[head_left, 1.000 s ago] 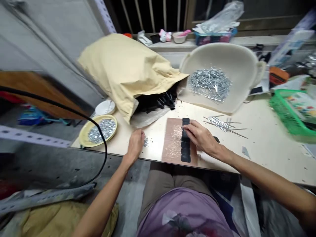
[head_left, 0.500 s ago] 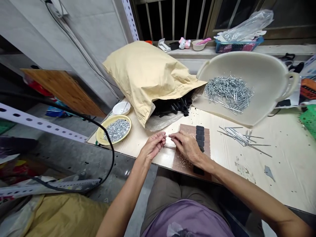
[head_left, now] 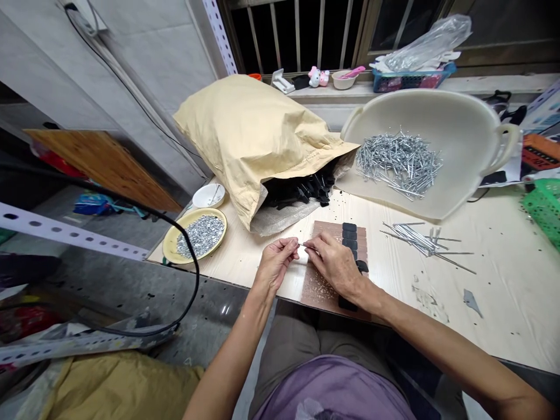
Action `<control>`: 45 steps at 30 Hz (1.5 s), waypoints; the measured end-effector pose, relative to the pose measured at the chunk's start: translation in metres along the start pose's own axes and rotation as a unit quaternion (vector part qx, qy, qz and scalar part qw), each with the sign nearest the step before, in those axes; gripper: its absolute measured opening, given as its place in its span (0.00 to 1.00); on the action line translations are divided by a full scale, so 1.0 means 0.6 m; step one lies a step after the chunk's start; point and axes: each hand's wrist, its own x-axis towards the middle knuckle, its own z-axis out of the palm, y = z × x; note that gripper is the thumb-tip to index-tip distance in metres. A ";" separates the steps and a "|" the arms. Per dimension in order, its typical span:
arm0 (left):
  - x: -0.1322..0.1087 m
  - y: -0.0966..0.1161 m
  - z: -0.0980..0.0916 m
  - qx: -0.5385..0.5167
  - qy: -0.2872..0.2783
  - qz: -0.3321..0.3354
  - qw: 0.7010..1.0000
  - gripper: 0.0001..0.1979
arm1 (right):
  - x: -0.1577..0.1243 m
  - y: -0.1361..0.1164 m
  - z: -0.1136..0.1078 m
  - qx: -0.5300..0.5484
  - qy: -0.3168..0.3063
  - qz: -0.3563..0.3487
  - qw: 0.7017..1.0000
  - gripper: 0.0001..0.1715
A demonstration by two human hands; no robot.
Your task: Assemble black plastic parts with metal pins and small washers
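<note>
My left hand (head_left: 276,261) and my right hand (head_left: 333,261) meet just above the table's front edge. Both pinch a thin metal pin (head_left: 305,247) between fingertips; the left hand's fingertips may also hold a tiny part I cannot make out. Under my right hand lies a brown board (head_left: 321,284) with a column of black plastic pieces (head_left: 349,235) on it. A few loose long pins (head_left: 422,240) lie on the table to the right. A yellow plate (head_left: 168,248) of small silver parts sits to the left.
A tan sack (head_left: 249,134) spilling black plastic parts (head_left: 301,189) lies behind the board. A large cream tray (head_left: 455,186) holds a heap of pins. A small white bowl (head_left: 209,196), a green basket (head_left: 545,207) and a black cable (head_left: 192,262) are around the table.
My left hand left the small parts on the table and came up to my right hand. My right hand left the black pieces, and both now pinch a pin together. The camera shifted.
</note>
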 end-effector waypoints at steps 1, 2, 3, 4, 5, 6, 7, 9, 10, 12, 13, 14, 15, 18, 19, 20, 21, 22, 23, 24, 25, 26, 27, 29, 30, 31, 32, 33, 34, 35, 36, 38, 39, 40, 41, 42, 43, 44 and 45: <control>-0.001 -0.002 0.004 0.006 0.005 0.011 1.000 0.13 | -0.001 0.000 -0.001 -0.013 0.004 0.001 1.000 0.14; -0.001 -0.003 0.007 0.007 0.008 0.018 1.000 0.13 | -0.002 -0.001 -0.003 -0.023 0.007 0.003 1.000 0.14; -0.002 -0.004 0.010 0.007 0.010 0.023 1.000 0.13 | -0.003 -0.001 -0.004 -0.028 0.009 0.006 1.000 0.15; -0.002 -0.005 0.013 0.006 0.011 0.026 1.000 0.14 | -0.004 0.000 -0.005 -0.027 0.009 0.008 1.000 0.16; -0.003 -0.006 0.016 0.006 0.011 0.029 1.000 0.14 | -0.005 0.001 -0.005 -0.018 0.009 0.011 1.000 0.16; -0.003 -0.006 0.018 0.008 0.010 0.031 0.999 0.14 | -0.006 0.004 -0.006 -0.001 0.008 0.015 1.000 0.15; -0.003 -0.006 0.019 0.011 0.008 0.034 0.999 0.14 | -0.007 0.006 -0.006 0.025 0.008 0.019 0.999 0.15; -0.004 -0.007 0.022 0.020 0.006 0.041 0.999 0.13 | -0.008 0.012 -0.007 0.088 0.009 0.026 0.996 0.12; -0.004 -0.007 0.023 0.025 0.003 0.044 0.999 0.13 | -0.008 0.015 -0.008 0.118 0.013 0.030 0.992 0.11; -0.003 -0.008 0.025 0.031 -0.001 0.049 0.998 0.13 | -0.007 0.020 -0.009 0.162 0.023 0.041 0.986 0.09; -0.003 -0.009 0.026 0.035 -0.003 0.052 0.998 0.13 | -0.006 0.023 -0.011 0.182 0.022 0.052 0.982 0.09; -0.004 -0.010 0.027 0.040 -0.005 0.057 0.998 0.13 | -0.006 0.026 -0.012 0.208 0.011 0.071 0.976 0.10; -0.004 -0.011 0.029 0.047 -0.007 0.061 0.997 0.13 | -0.006 0.029 -0.014 0.240 -0.013 0.099 0.966 0.12; -0.007 -0.021 0.040 0.070 -0.012 0.072 0.995 0.13 | -0.013 0.043 -0.025 0.333 -0.097 0.190 0.918 0.16; -0.009 -0.026 0.046 0.073 -0.015 0.068 0.995 0.13 | -0.017 0.049 -0.031 0.340 -0.102 0.201 0.913 0.16; -0.011 -0.032 0.053 0.070 -0.017 0.060 0.996 0.13 | -0.023 0.055 -0.038 0.330 -0.091 0.198 0.918 0.15; -0.013 -0.037 0.061 0.063 -0.020 0.047 0.997 0.13 | -0.029 0.061 -0.045 0.308 -0.071 0.185 0.931 0.14; -0.015 -0.043 0.070 0.051 -0.022 0.031 0.998 0.14 | -0.035 0.067 -0.053 0.279 -0.049 0.169 0.944 0.13; -0.018 -0.049 0.079 0.036 -0.024 0.015 0.999 0.14 | -0.041 0.072 -0.061 0.251 -0.033 0.157 0.955 0.11; -0.019 -0.054 0.087 0.020 -0.026 0.002 0.999 0.15 | -0.047 0.077 -0.067 0.230 -0.023 0.150 0.961 0.11; -0.020 -0.059 0.095 0.005 -0.028 -0.008 1.000 0.15 | -0.052 0.082 -0.073 0.216 -0.021 0.149 0.965 0.10; -0.021 -0.063 0.102 -0.006 -0.029 -0.014 0.999 0.16 | -0.057 0.086 -0.078 0.211 -0.022 0.152 0.965 0.10; -0.021 -0.066 0.107 -0.012 -0.032 -0.016 0.999 0.15 | -0.061 0.090 -0.082 0.210 -0.026 0.156 0.965 0.10; -0.020 -0.070 0.115 -0.013 -0.038 -0.019 0.999 0.15 | -0.067 0.096 -0.086 0.212 -0.029 0.162 0.963 0.09; -0.019 -0.071 0.118 -0.010 -0.043 -0.022 0.999 0.15 | -0.069 0.100 -0.088 0.209 -0.027 0.161 0.964 0.09; -0.017 -0.073 0.120 -0.008 -0.048 -0.028 0.998 0.16 | -0.071 0.104 -0.089 0.205 -0.023 0.157 0.966 0.09; -0.016 -0.074 0.121 -0.005 -0.054 -0.036 0.998 0.17 | -0.074 0.109 -0.090 0.198 -0.018 0.151 0.968 0.09; -0.015 -0.076 0.122 -0.001 -0.059 -0.045 0.997 0.17 | -0.076 0.114 -0.091 0.189 -0.014 0.143 0.972 0.09; -0.013 -0.078 0.123 0.005 -0.062 -0.052 0.997 0.18 | -0.079 0.120 -0.093 0.178 -0.012 0.135 0.975 0.09; -0.012 -0.080 0.123 0.016 -0.061 -0.051 0.997 0.19 | -0.082 0.126 -0.094 0.166 -0.013 0.127 0.978 0.09; -0.011 -0.082 0.124 0.033 -0.056 -0.043 0.997 0.19 | -0.085 0.133 -0.095 0.151 -0.015 0.118 0.981 0.09; -0.010 -0.086 0.122 0.091 -0.041 -0.002 0.995 0.20 | -0.088 0.150 -0.098 0.104 -0.020 0.100 0.989 0.10; -0.010 -0.088 0.121 0.133 -0.033 0.025 0.990 0.21 | -0.088 0.159 -0.098 0.075 -0.022 0.091 0.993 0.10; -0.010 -0.090 0.119 0.180 -0.026 0.051 0.982 0.21 | -0.088 0.168 -0.098 0.044 -0.023 0.081 0.995 0.11; -0.011 -0.092 0.117 0.226 -0.018 0.073 0.971 0.21 | -0.086 0.177 -0.097 0.014 -0.025 0.070 0.997 0.13; -0.012 -0.094 0.115 0.266 -0.010 0.092 0.959 0.21 | -0.085 0.185 -0.096 -0.013 -0.029 0.057 0.998 0.14; -0.012 -0.096 0.113 0.300 -0.001 0.107 0.948 0.21 | -0.083 0.193 -0.093 -0.036 -0.032 0.042 0.998 0.15; -0.013 -0.099 0.111 0.324 0.008 0.121 0.938 0.21 | -0.082 0.199 -0.090 -0.054 -0.035 0.024 0.998 0.16; -0.014 -0.102 0.110 0.342 0.015 0.134 0.930 0.20 | -0.082 0.203 -0.087 -0.066 -0.038 0.002 0.997 0.17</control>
